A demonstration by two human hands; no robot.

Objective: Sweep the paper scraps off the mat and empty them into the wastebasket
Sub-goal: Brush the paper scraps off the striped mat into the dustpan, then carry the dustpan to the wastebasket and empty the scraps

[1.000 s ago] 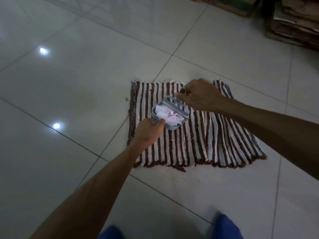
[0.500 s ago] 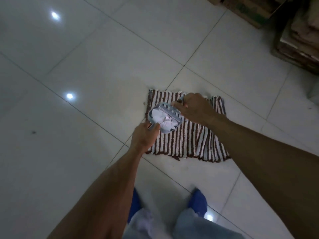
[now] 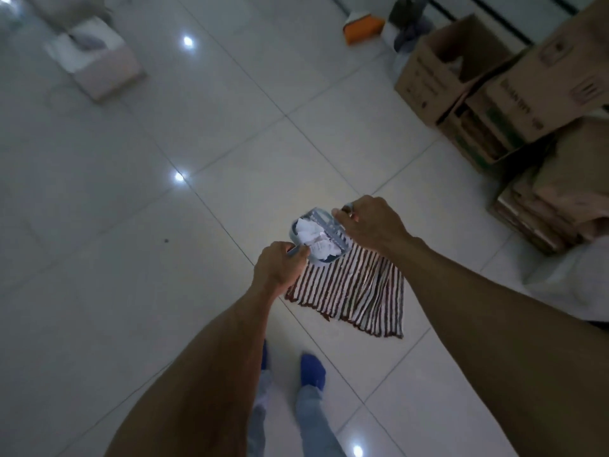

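A small grey dustpan (image 3: 298, 227) heaped with white paper scraps (image 3: 313, 237) is held in the air above the far left corner of the brown-and-white striped mat (image 3: 352, 291). My left hand (image 3: 278, 270) is closed around the dustpan's handle. My right hand (image 3: 369, 225) grips a small grey brush (image 3: 333, 227), which lies across the pan's right edge against the scraps. A pale open box (image 3: 99, 65) with something inside stands on the floor at the far left; I cannot tell if it is the wastebasket. No scraps show on the visible part of the mat.
Stacked cardboard boxes (image 3: 487, 84) line the right side, and more flattened cardboard (image 3: 553, 206) lies beside the mat. An orange object (image 3: 362, 28) sits at the back. My feet (image 3: 311, 367) stand on the white tiled floor just below the mat.
The view has risen and widened as I stood up. Both hands lifted the dustpan and brush off the mat, keeping the same grip.
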